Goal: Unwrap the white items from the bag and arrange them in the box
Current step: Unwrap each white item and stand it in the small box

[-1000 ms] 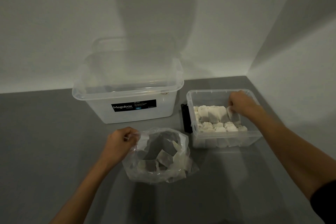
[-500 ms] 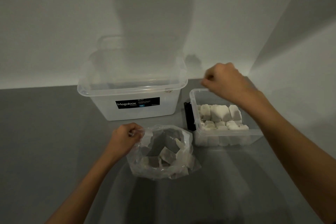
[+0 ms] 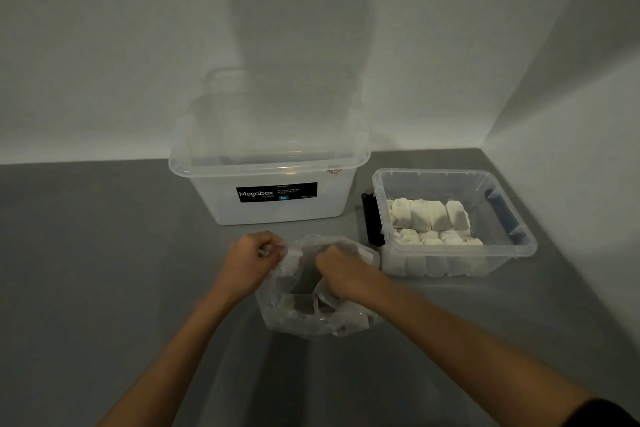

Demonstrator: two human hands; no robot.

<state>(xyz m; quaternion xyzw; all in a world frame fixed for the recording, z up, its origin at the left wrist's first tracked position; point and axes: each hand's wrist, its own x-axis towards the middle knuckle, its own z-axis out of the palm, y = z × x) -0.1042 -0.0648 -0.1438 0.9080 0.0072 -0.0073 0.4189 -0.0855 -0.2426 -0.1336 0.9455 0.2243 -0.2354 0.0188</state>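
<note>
a crumpled, clear thin plastic bag [image 3: 311, 321] sits slumped with its mouth open upward. the left hand [image 3: 251, 258] pinches the bag's left rim, and the right hand [image 3: 343, 270] reaches down inside with curled fingers. a few pale white flat packets [image 3: 325, 300] lie loose near the bottom. just to the bag's right, and a little farther back, stands a small clear rectangular plastic box [image 3: 519, 248] with no lid. it holds white squarish pieces [image 3: 429, 218] packed upright in close rows against its near and left walls.

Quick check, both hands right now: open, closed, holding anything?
Left hand: closed, pinching the rim of the clear plastic bag.
Right hand: fingers curled inside the bag; whether it grips anything cannot be told.
</note>
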